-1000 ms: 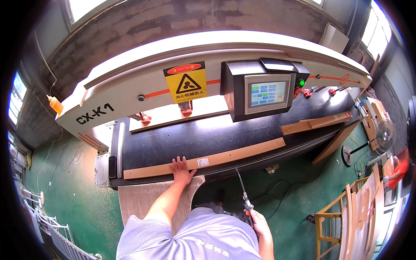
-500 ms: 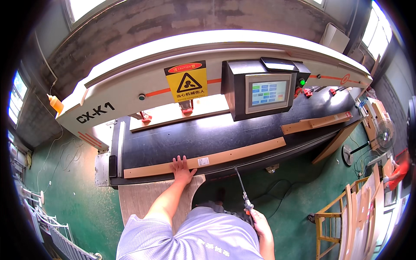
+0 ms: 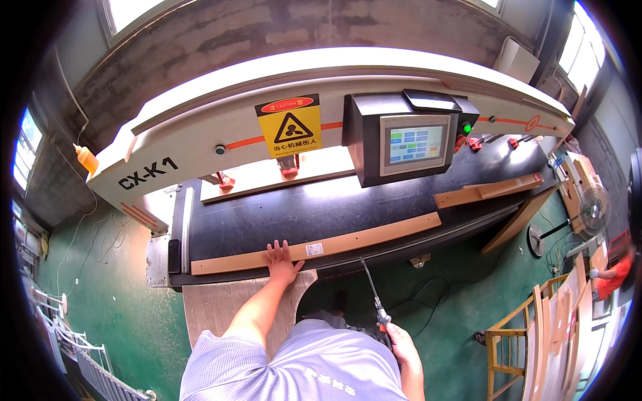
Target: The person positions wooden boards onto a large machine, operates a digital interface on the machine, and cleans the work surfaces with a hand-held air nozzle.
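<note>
My left hand (image 3: pixel 281 264) lies with its fingers spread on a long light-brown wooden strip (image 3: pixel 364 236), just left of a white label (image 3: pixel 314 249). The strip lies along the near edge of the machine's black table (image 3: pixel 281 214). Lower right, my right hand (image 3: pixel 400 341) is wrapped around the grip of an air blow gun (image 3: pixel 379 306). Its thin nozzle points up toward the table's front edge. Whether a finger presses the trigger I cannot tell.
A white machine beam with a touchscreen (image 3: pixel 414 145) spans the table. Red clamps (image 3: pixel 289 170) hold a pale board (image 3: pixel 321 165) beneath it. More strips (image 3: pixel 488 190) lie at right. Beyond are a fan (image 3: pixel 594 207), a yellow trolley (image 3: pixel 498 347) with boards, and a person in red (image 3: pixel 612 277).
My hands, the strip and the blow gun stay almost where they were. At the far right, the person in red has moved slightly.
</note>
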Motion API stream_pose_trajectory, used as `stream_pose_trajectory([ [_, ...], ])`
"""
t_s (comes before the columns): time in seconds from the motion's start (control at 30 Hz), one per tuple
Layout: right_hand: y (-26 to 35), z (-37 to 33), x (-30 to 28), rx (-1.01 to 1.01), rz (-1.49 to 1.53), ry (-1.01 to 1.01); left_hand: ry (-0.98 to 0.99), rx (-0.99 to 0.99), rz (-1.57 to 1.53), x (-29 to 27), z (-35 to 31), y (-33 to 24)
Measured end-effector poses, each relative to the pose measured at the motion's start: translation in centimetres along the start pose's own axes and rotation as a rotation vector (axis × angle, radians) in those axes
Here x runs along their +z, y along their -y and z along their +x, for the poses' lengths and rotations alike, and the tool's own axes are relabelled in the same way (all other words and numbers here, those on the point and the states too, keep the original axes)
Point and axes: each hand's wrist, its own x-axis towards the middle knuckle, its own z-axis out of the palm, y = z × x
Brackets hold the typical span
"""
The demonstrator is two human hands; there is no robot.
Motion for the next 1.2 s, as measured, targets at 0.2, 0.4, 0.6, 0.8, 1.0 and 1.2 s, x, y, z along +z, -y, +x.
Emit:
stream_pose_trajectory([
  [0.2, 0.2, 0.0, 0.0, 0.005, -0.008, 0.013, -0.004, -0.003, -0.006, 0.0, 0.0, 0.0],
  [0.4, 0.0, 0.2, -0.1, 0.008, 0.002, 0.019, -0.012, 0.000, -0.009, 0.0, -0.1, 0.0],
  [0.6, 0.1, 0.4, -0.2, 0.041, 0.028, 0.020, -0.042, 0.014, -0.005, 0.5, 0.1, 0.2],
  [0.8, 0.5, 0.4, -0.3, 0.114, 0.050, 0.016, -0.058, 0.013, 0.014, 0.9, 0.0, 0.4],
  [1.0, 0.2, 0.7, -0.5, 0.110, 0.042, 0.029, -0.082, 0.018, 0.018, 1.4, 0.1, 0.6],
  [1.2, 0.4, 0.8, -0.6, 0.121, 0.054, 0.030, -0.061, 0.013, 0.012, 0.7, 0.1, -0.1],
])
